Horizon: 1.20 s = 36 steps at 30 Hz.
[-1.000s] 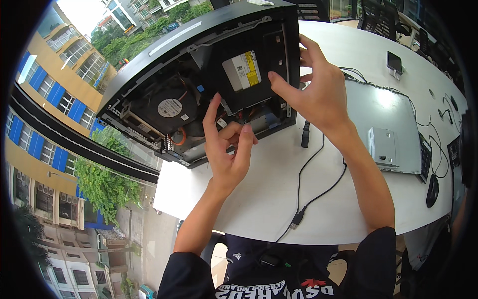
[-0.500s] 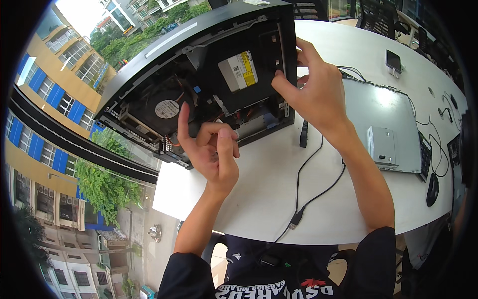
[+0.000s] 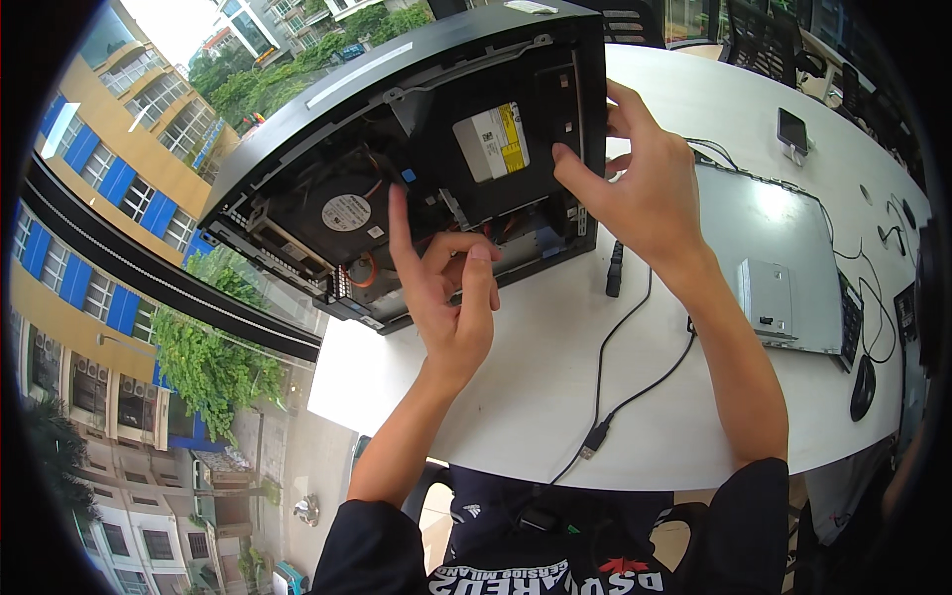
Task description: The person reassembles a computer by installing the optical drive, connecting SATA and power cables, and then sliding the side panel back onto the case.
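The left hand [image 3: 451, 307], gripping nothing I can see, has shifted its raised index finger [image 3: 401, 233] toward the fan [image 3: 345, 212], probably centring attention there, while the right hand [image 3: 643, 193] grasps the open computer case [image 3: 466, 42] standing on the white table [image 3: 535, 416].

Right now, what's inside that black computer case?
The case shows a fan, a drive and an orange wire; whatever lies behind the left hand and the drive is hidden.
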{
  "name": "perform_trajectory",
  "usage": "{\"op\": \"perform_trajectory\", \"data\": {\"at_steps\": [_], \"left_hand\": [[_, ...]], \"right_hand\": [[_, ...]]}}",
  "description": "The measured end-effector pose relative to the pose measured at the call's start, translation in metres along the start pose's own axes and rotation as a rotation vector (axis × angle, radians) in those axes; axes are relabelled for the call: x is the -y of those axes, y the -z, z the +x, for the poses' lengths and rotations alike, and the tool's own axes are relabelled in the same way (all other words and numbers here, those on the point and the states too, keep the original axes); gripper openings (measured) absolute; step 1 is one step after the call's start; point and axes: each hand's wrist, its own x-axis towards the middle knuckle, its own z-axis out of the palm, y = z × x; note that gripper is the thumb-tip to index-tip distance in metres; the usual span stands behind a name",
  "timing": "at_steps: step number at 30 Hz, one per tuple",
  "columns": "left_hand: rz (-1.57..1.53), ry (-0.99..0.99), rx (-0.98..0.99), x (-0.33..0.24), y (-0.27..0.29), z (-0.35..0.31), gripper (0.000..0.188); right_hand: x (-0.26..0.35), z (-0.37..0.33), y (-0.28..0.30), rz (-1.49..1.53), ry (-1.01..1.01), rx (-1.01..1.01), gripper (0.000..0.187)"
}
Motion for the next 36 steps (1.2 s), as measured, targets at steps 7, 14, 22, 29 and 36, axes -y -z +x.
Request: {"op": "perform_trajectory", "data": {"at_steps": [7,14,22,29,36], "left_hand": [[-0.058,0.019,0.100,-0.0010,-0.0020,-0.0014,0.087],[-0.138,0.086,0.100,-0.0022,-0.0001,0.0016,0.092],[-0.301,0.153,0.142,-0.0006,0.0028,0.0017,0.103],[-0.307,0.161,0.164,0.0021,0.0025,-0.0006,0.104],[-0.291,0.206,0.172,-0.0040,0.0025,-0.0001,0.105]], "right_hand": [[0.0031,0.0000,0.0029,-0.015,-0.033,0.027,0.063],[0.0029,-0.0008,0.0009,-0.007,-0.026,0.001,0.063],[0.0088,-0.0025,-0.0020,-0.023,-0.011,-0.044,0.059],[0.0067,-0.0016,-0.0020,-0.037,-0.022,-0.041,0.060],[0.0021,-0.0003,-0.0010,-0.050,-0.021,-0.034,0.062]]}}
